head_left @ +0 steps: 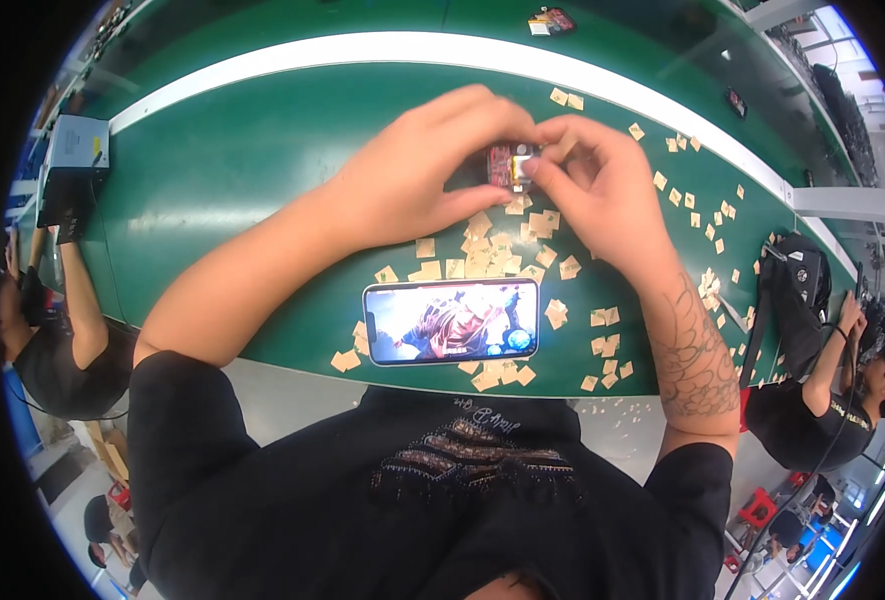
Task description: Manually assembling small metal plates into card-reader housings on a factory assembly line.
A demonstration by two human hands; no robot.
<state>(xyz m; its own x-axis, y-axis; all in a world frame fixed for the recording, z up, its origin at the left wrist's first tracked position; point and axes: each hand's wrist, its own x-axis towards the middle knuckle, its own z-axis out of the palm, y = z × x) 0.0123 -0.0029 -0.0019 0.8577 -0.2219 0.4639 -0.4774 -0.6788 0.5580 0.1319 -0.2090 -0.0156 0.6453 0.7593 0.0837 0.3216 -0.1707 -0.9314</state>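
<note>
My left hand (432,165) grips the left side of a small dark-and-red device (499,168), its thumb below and its fingers above. The device looks like a little open case with a silver-and-yellow block (520,168) in it, perhaps a battery. My right hand (602,180) is closed at the device's right side, with its thumb pressed on that block and its other fingers curled. Small tan paper squares (482,255) lie scattered just below both hands. Nearer to me a phone (452,322) lies face up with a lit picture on its screen.
The green table (212,180) is edged at the back by a white rail (382,47). Beyond it lies another small device (550,21). More squares spread to the right, near a black bag (797,280). A grey box (77,150) stands left. People sit at both sides.
</note>
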